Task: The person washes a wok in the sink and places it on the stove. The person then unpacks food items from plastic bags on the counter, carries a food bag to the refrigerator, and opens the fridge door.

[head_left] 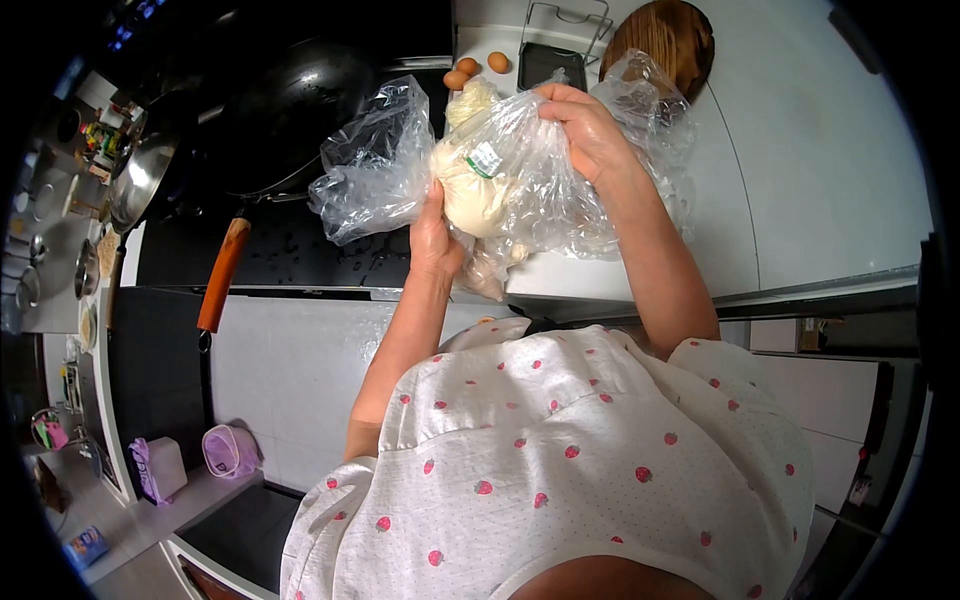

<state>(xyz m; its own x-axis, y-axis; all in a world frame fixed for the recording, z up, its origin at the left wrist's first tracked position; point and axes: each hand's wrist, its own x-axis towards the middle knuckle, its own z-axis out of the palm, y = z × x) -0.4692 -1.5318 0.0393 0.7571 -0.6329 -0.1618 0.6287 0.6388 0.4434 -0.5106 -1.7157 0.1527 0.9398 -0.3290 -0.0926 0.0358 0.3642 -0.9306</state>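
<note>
A clear plastic bag (475, 205) holding something pale and flour-like, with a white and green label, hangs between my two hands in the head view. My left hand (434, 245) is closed on the left side of the bag, and loose crumpled plastic (375, 185) spreads beyond it. My right hand (590, 135) pinches the gathered plastic above and to the right. Behind the bag is a second pale, bagged lump (470, 100). Under my left hand, another bag (482, 272) with lumpy contents rests by the counter edge.
Several brown eggs (498, 62) lie at the back of the white counter (780, 180). A wire rack with a dark tray (552, 66) and a round wooden board (665, 45) stand there. To the left, a wok (300, 105) sits on the black stove, its orange handle (224, 275) jutting toward me.
</note>
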